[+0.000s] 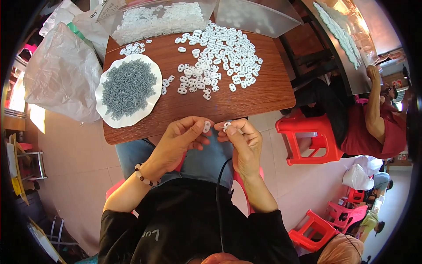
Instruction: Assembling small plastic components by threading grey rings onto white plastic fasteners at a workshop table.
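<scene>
Just off the table's near edge, my left hand [188,135] pinches a small white oval plastic piece with two holes [206,126] between thumb and fingers. My right hand [243,141], close beside it, is closed on a smaller white two-holed plastic piece [227,126]. The two pieces are apart. On the table lies a loose spread of similar white two-holed pieces [241,52], with smaller, more translucent ones nearer me. A scalloped white plate [154,97] at the left holds a heap of small grey cylindrical parts [128,89].
Two translucent bins stand at the table's [259,100] far side; the left bin [162,24] holds many white pieces. A large white plastic bag [59,77] sits left of the table. At right, a person in a dark red shirt [373,127] sits by a red stool [303,141].
</scene>
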Tool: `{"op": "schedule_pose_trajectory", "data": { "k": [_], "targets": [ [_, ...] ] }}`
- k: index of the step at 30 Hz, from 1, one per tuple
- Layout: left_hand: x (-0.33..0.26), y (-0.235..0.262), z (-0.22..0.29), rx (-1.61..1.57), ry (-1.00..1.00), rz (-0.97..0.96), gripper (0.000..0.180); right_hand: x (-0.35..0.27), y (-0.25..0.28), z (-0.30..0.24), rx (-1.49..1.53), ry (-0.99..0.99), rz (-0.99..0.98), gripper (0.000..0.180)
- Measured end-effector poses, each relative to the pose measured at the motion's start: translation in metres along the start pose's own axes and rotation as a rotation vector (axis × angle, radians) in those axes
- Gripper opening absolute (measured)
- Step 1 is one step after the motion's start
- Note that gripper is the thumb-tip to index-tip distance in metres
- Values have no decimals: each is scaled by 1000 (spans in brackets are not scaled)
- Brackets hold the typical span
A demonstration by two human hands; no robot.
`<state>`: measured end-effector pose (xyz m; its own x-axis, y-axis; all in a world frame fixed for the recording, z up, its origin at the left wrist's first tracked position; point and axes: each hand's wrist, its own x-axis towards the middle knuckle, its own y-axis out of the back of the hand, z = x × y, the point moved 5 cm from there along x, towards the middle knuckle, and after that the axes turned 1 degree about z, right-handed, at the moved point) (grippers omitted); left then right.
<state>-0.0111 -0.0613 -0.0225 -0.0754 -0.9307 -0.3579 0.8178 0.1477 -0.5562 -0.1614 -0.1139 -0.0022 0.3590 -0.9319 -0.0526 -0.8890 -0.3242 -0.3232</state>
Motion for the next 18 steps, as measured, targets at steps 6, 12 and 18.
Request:
{"op": "schedule_pose_trajectory", "data": {
  "k": [6, 12, 18],
  "targets": [
    [-3, -1, -8, -141, 23, 12, 28, -5, -6, -2, 25, -18, -30, 15],
    [-4, -2, -15, -210, 33, 39, 24, -8, -8, 1, 52, -52, -63, 12],
    [-7, 1, -13, -228, -6, 42, 25, -8, -7, 3, 21, -54, -28, 11]
  ]
}}
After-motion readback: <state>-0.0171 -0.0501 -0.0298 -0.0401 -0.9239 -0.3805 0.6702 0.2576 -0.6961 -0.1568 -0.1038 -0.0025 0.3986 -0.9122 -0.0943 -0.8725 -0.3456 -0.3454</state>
